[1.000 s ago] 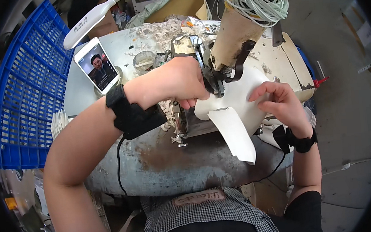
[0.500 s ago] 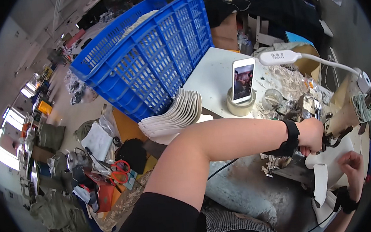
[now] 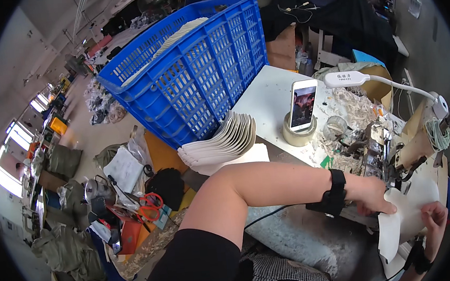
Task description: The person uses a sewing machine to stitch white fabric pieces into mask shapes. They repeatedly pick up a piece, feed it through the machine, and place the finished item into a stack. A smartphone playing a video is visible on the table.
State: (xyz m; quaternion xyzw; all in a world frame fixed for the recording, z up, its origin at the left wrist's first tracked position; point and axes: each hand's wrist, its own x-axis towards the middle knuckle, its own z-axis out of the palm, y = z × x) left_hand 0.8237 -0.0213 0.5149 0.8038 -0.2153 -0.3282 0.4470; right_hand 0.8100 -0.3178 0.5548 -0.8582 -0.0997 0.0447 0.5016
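My left hand [image 3: 369,193] reaches across from the left, a black band on its wrist. Its fingers are closed on the upper edge of a curved white sheet piece [image 3: 388,237], the thumb lying on top. At the right, my right hand [image 3: 435,216] is closed, fingertips pinched at the rim of the broad white part [image 3: 412,205] beside it. Whether the two white parts are one piece I cannot tell. Just beyond my hands stands a metal machine [image 3: 376,142] with a cylindrical beige arm, scraps around it.
A stack of curved white pieces [image 3: 225,140] lies left of the machine, by a blue plastic crate [image 3: 187,64] holding more. A phone [image 3: 303,105] leans in a round holder [image 3: 299,134]. A white lamp [image 3: 346,79] hangs over shredded scraps [image 3: 349,101]. Orange-handled scissors [image 3: 151,205] lie at left.
My left hand has moved down from the machine and taken hold of the white piece. My right hand has lowered slightly to the white material's edge. The view has shifted slightly.
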